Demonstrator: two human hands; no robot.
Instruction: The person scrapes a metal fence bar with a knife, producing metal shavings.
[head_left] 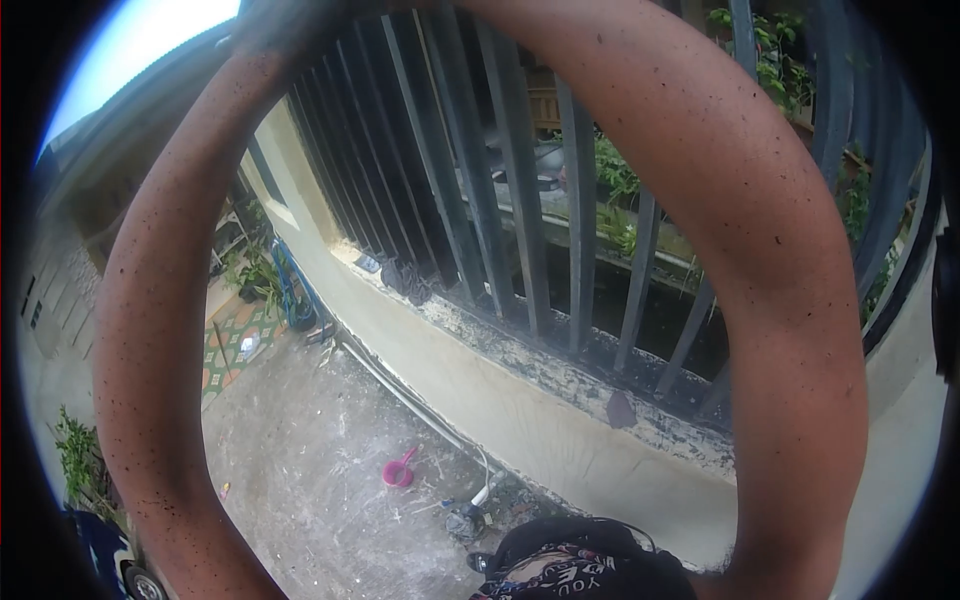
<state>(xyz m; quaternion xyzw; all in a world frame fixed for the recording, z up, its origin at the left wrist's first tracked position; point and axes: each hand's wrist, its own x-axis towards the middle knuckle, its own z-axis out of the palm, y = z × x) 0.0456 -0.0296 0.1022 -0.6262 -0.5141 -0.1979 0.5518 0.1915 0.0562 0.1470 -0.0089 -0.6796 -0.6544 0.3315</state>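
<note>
Both my arms are raised, framing the head view, with dark specks on the skin. My left hand [285, 28] is a dark, shadowed shape at the top edge, in front of the upper window bars; its fingers cannot be made out. My right forearm [650, 90] crosses before the grey metal bars [515, 170] and runs up to the top edge. There my right hand is mostly cut off and dark, close to the left one. Anything held is hidden. Below the bars lies a worn, paint-flecked sill [520, 355], with a dark crumpled cloth [405, 282] on it.
On the concrete floor [310, 430] lies a pink dipper [398, 473]. A white pipe [400, 395] runs along the wall base. Potted plants [255, 275] and a blue hose [290, 275] are further back. A vehicle [110, 555] shows at lower left.
</note>
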